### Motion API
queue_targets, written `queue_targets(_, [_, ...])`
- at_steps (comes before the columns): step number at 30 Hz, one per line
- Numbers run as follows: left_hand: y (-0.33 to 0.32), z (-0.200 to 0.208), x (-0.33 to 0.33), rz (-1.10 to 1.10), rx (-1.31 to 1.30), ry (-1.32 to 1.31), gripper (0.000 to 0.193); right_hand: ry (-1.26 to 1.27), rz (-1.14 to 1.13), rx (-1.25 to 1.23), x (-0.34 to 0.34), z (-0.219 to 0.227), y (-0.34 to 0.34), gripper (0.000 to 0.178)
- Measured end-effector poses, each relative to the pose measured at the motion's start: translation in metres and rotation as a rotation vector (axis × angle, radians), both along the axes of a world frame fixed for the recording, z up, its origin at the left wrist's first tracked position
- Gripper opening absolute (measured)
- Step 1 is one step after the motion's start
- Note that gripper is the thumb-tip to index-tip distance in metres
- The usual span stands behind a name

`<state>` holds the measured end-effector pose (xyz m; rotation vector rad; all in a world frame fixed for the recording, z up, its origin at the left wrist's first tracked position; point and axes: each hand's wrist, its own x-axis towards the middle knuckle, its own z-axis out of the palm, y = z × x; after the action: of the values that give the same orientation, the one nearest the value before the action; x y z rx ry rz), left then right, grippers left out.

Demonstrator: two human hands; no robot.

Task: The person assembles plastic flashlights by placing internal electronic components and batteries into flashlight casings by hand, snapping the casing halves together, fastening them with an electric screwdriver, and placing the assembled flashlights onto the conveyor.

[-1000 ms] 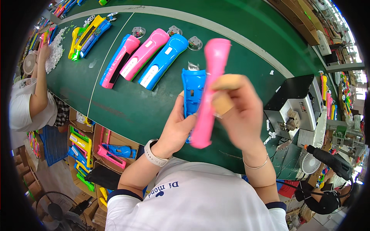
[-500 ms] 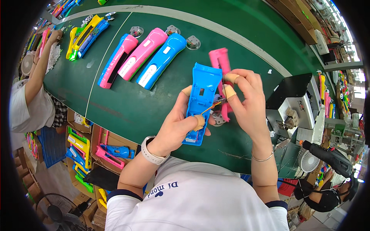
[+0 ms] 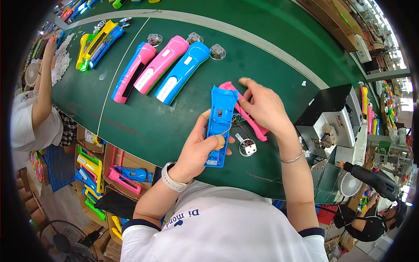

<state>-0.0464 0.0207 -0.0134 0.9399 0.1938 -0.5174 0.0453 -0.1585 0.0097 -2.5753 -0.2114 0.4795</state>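
Head view: the left hand (image 3: 195,150) grasps a blue shell half (image 3: 221,102), hollow side up, thumb pressed on its lower part. The right hand (image 3: 265,107) is loosely spread, index finger and thumb parted, over a pink shell half (image 3: 255,125) just right of the blue one; whether they touch it, I cannot tell. A round silver lamp part (image 3: 247,148) lies on the green table (image 3: 148,135) near the pink shell half's lower end. Three flashlight bodies (image 3: 162,64) lie side by side, up and left

A green worktable (image 3: 152,126), cardboard boxes (image 3: 142,159) below, pale floor (image 3: 63,203), white glare (image 3: 408,100) at far right.
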Motion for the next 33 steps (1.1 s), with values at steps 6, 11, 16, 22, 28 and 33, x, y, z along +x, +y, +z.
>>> queue_targets(6, [0.001,-0.002,-0.004,0.061,0.078,-0.03,0.06,-0.88,0.116,-0.132,-0.007,0.016,0.011,0.023])
queue_targets(11, [0.001,0.0,0.002,0.004,-0.104,0.055,0.054,-1.215,0.48,0.285,-0.012,0.038,0.041,0.019])
queue_targets(16, [-0.019,0.006,-0.01,0.305,-0.444,0.224,0.055,-1.061,0.663,0.459,-0.03,0.03,0.083,0.018])
queue_targets(22, [0.001,0.006,0.004,-0.016,-0.27,0.037,0.051,-0.733,0.158,0.307,-0.026,0.037,0.012,0.022])
queue_targets(28, [0.002,0.018,0.01,-0.058,-0.083,-0.143,0.052,-0.668,0.33,0.306,-0.028,0.042,0.007,0.022])
queue_targets(33, [-0.002,0.019,0.007,0.011,-0.066,-0.193,0.062,-0.771,0.31,0.173,-0.037,0.049,0.018,0.02])
